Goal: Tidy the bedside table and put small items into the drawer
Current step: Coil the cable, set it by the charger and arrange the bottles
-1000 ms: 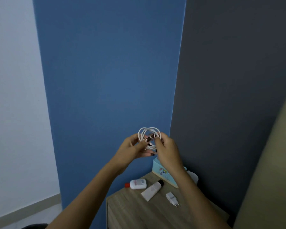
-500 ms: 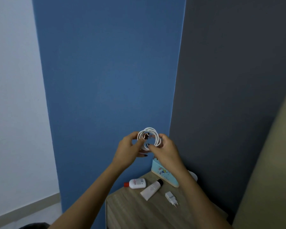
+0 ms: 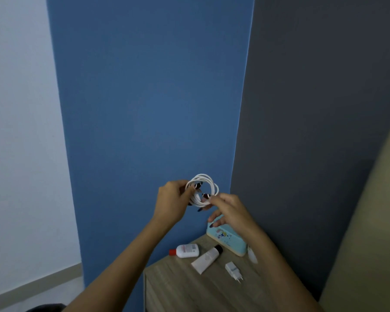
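Both of our hands are raised in front of the blue wall (image 3: 149, 97), working one white cable (image 3: 208, 180) wound into a small coil. Our left hand (image 3: 172, 202) pinches the coil's left side between thumb and fingers, and our right hand (image 3: 229, 211) grips its lower right part with the fingertips, the other fingers loosely curled. Below, on the wooden surface (image 3: 178, 287) of the bedside table, lie a small white bottle with a red cap (image 3: 186, 250), a white tube with a dark cap (image 3: 207, 258) just beside it, and a white charger plug (image 3: 233, 270) near the tube. A light blue box (image 3: 227, 240) stands at the back, against the dark grey wall (image 3: 313, 109).
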Available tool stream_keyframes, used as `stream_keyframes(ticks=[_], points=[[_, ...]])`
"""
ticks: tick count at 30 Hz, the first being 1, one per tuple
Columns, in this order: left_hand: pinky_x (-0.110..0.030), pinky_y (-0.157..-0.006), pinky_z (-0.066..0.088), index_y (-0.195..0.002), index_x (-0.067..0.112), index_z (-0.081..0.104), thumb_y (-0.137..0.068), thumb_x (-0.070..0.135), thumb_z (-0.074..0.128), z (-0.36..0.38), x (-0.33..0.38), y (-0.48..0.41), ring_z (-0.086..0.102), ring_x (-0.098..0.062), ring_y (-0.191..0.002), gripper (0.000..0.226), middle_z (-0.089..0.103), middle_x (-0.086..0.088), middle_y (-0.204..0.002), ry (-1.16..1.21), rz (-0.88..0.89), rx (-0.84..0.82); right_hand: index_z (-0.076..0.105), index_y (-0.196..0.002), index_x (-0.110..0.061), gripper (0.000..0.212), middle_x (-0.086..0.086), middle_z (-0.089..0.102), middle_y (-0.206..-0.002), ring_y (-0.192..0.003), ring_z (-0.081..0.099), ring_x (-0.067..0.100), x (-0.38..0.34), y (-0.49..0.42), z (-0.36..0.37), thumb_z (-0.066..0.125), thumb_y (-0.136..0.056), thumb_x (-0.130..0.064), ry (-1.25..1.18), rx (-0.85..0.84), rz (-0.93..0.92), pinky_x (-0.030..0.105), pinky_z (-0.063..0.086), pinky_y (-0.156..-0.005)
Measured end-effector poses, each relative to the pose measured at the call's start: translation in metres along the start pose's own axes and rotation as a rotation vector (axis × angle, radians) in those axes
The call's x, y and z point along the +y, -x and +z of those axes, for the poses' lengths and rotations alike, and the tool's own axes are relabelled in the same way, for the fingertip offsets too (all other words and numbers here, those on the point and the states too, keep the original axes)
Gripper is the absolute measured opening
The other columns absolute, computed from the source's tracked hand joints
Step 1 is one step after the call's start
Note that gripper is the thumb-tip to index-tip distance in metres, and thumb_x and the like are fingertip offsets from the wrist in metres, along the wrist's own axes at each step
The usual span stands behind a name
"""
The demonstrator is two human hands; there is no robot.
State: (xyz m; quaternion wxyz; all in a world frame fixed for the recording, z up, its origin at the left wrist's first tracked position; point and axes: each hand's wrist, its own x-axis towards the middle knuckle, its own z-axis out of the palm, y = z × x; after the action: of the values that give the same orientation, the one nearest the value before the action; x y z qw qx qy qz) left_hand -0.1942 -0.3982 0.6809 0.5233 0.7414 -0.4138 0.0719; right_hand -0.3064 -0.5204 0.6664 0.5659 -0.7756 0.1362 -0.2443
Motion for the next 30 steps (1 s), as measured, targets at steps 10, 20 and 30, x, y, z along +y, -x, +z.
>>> stream_keyframes(ticks=[10,20,30], points=[[-0.027,-0.065,0.059,-0.083,0.015,0.078,-0.092,0.019,0.059,-0.005,0.000,-0.001,0.070,-0.015,-0.067,0.021,0.073,-0.007,-0.070,0.059,-0.040,-0.089,0.061,-0.091,-0.036,0.017,-0.011,0.066,-0.088,-0.083,0.064,0.001,0.015,0.004,0.003,0.064,-0.089,-0.020,0.238,-0.052,-0.091,0.017,0.048,-0.067],[-0.017,-0.050,0.047,-0.079,0.020,0.078,-0.091,0.022,0.061,-0.011,-0.023,0.000,0.057,-0.007,-0.052,0.021,0.071,-0.010,-0.070,0.099,-0.200,-0.052,0.071,-0.102,-0.024,0.026,-0.005,0.073,-0.100,-0.092,0.068,0.007,0.029,0.014,-0.010,0.058,-0.088,-0.006,0.187,-0.014,-0.015,0.029,0.056,-0.081],[-0.020,-0.055,0.051,-0.082,0.013,0.078,-0.090,0.022,0.063,0.023,-0.040,-0.008,0.059,-0.002,-0.049,0.020,0.072,-0.009,-0.068,0.193,-0.194,-0.151,0.064,-0.122,-0.023,0.034,0.004,0.073,-0.098,-0.091,0.071,0.018,0.040,-0.005,0.014,0.058,-0.092,-0.006,-0.283,0.296,-0.080,0.029,0.058,-0.072]])
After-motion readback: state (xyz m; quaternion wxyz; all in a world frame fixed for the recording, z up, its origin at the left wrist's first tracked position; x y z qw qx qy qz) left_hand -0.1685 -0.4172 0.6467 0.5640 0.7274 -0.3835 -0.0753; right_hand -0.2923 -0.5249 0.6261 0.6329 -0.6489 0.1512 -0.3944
